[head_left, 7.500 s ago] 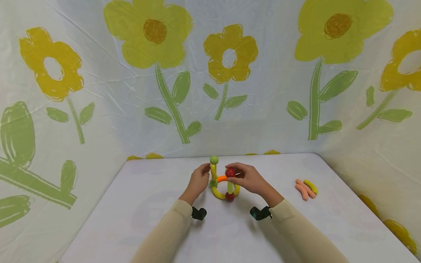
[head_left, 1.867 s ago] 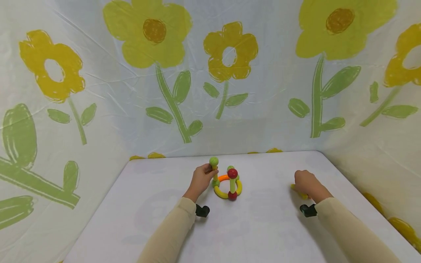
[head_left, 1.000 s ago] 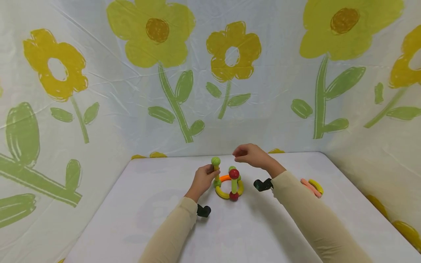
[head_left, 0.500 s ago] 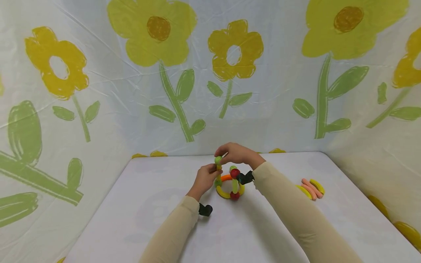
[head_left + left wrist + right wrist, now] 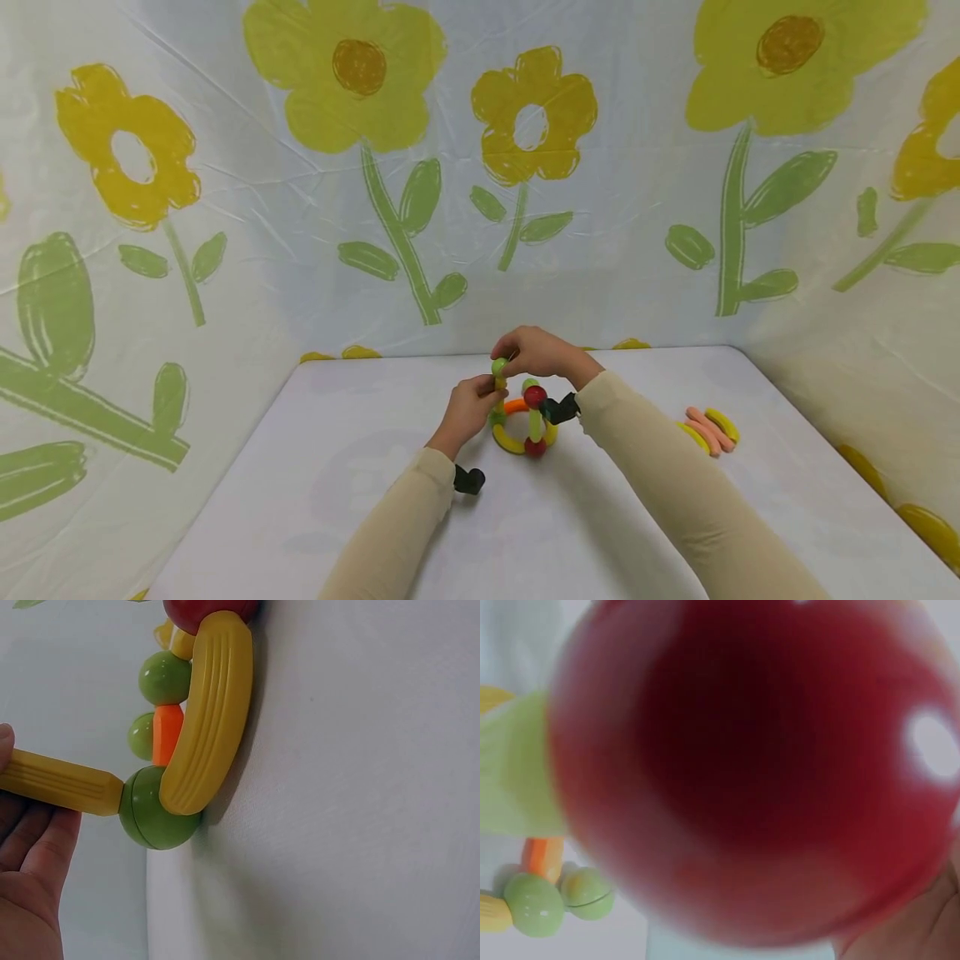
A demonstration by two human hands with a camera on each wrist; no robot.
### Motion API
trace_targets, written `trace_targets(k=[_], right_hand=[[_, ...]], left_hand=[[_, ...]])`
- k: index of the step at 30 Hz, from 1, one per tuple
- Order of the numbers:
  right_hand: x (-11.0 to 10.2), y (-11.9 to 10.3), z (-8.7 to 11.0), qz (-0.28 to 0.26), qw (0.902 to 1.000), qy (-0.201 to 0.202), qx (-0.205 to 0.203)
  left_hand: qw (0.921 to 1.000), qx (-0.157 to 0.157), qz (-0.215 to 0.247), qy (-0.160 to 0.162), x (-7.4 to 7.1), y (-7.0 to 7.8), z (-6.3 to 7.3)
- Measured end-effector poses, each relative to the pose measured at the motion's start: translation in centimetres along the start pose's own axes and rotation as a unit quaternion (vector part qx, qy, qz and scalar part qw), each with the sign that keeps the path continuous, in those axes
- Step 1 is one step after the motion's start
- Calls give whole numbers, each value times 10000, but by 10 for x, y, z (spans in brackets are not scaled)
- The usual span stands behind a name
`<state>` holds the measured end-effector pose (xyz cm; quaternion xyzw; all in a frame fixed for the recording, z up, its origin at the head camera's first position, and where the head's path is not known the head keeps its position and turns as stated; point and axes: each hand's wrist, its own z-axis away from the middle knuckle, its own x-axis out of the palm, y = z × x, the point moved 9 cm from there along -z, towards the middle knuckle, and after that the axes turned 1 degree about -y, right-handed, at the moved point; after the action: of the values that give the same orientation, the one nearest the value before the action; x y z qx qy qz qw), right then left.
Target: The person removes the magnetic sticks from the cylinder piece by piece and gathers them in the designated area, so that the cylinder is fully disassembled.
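One toy ring (image 5: 509,442) of curved bars and balls lies flat on the worktop (image 5: 360,508), giving the uprights a broad foot. At the ring's left side, the left hand (image 5: 465,412) grips an upright yellow rod (image 5: 64,784), likely to steady it on the lower green ball (image 5: 157,810). Above that, the right hand (image 5: 543,352) pinches the upper green ball (image 5: 498,367), apparently to control the rod's top. At the ring's near side, a pale green rod (image 5: 535,427) stands unheld. Well right of the ring, loose pieces (image 5: 710,429) lie bunched, presumably within reach.
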<state>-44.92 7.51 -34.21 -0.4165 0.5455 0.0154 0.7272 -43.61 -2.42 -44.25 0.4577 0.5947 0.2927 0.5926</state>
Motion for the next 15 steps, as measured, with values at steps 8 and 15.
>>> trace_targets(k=[8, 15], right_hand=[[0, 5, 1, -192, 9998, 104, 2], [1, 6, 0, -296, 9995, 94, 48]], left_hand=[[9999, 129, -48, -68, 1, 3, -1], [9998, 185, -24, -52, 1, 4, -1]])
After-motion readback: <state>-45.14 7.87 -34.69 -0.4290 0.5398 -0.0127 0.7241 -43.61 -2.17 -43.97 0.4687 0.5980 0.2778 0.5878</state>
